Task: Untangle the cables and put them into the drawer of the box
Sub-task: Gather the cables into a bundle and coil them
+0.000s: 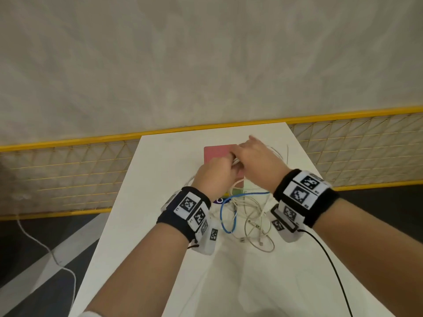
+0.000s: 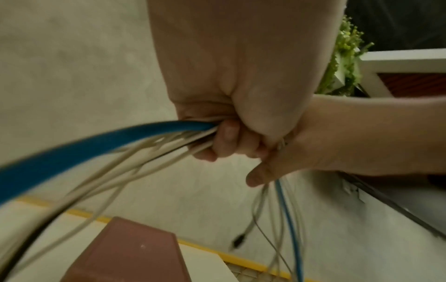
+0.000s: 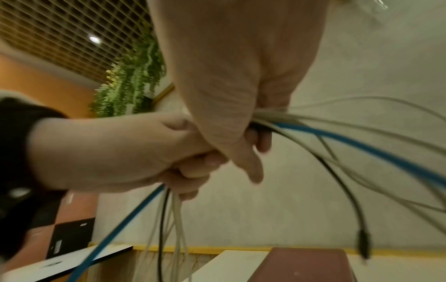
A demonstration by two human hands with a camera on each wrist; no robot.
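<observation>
Both hands are raised over the table, close together, sharing one tangled bundle. My left hand [image 1: 215, 177] [image 2: 229, 141] grips a blue cable [image 2: 96, 150] [image 1: 225, 209] and several white cables [image 1: 254, 220] in its fist. My right hand [image 1: 254, 156] [image 3: 258, 141] pinches the same bundle right beside it, and the two hands touch. Loose loops and plug ends hang down onto the table. A black-tipped plug [image 3: 364, 242] dangles on the right. The reddish box [image 1: 217, 154] [image 2: 135, 253] [image 3: 306, 267] stands just beyond and below the hands. Whether its drawer is open is hidden by the hands.
The white table [image 1: 160, 202] is narrow, with a drop on both sides. A yellow-framed wire fence [image 1: 68, 175] runs behind its far edge. A black wire [image 1: 332, 266] trails from my right wristband over the table. Some coloured thing [image 1: 238, 191] peeks out under the hands.
</observation>
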